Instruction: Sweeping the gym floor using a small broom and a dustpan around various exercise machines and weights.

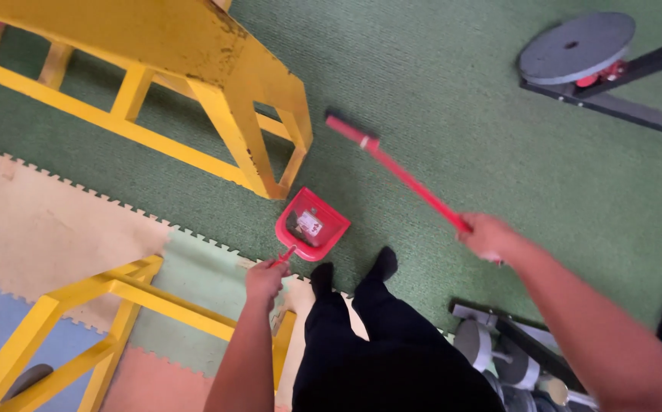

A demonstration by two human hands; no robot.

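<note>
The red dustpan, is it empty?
Not empty. The red dustpan, held by the left hand, has a small white and red scrap inside.

dustpan (313,223) red | broom (392,166) red | frames (216,91) yellow | carpet (453,99) green | foam mats (33,221) tan, blue, pale green

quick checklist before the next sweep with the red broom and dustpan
1. Left hand grips handle of red plastic dustpan: ok.
2. Right hand grips long red broom handle: ok.
3. Dustpan flat on green carpet floor: cannot tell.
4. Broom head touching the carpet: cannot tell, blurred.
5. Small white-and-red piece of litter inside the dustpan: ok.
6. Dustpan clear of the yellow metal frame leg: not ok, it is close beside.
</note>
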